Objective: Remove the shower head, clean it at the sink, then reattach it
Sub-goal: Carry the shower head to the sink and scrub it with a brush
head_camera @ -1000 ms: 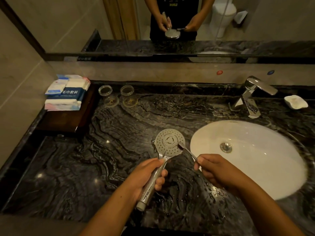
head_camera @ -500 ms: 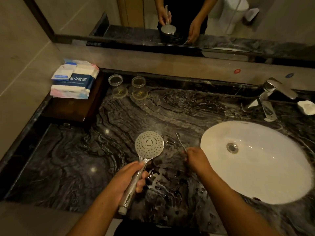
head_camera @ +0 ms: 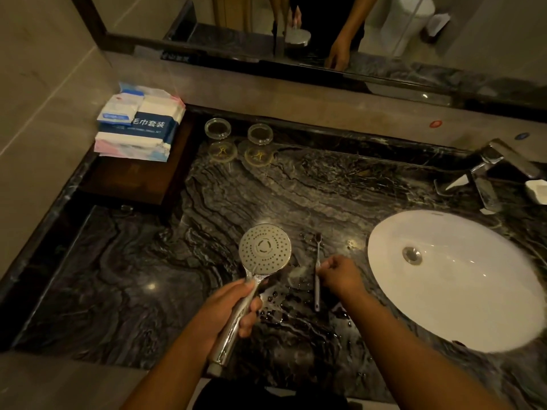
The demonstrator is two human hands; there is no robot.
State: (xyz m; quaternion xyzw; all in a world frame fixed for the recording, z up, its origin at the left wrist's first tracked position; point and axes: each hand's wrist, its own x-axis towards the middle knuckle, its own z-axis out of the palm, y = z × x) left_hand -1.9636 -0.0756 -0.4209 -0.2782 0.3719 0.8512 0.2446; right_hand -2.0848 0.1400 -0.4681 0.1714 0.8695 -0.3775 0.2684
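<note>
My left hand grips the chrome handle of the shower head. Its round nozzle face is turned up toward me, above the wet black marble counter. A small toothbrush lies lengthwise on the counter just right of the shower head, bristles pointing away from me. My right hand has curled fingers that pinch the brush at its middle. The white oval sink is to the right of both hands.
A chrome faucet and a white soap dish stand behind the sink. Two glasses on coasters sit at the back. Packaged towels rest on a dark wooden tray at the left. A mirror runs along the back wall.
The toothbrush has left the shower head's face and gone down to lie on the counter under my right hand. My left hand keeps its grip on the shower head, which has shifted left.
</note>
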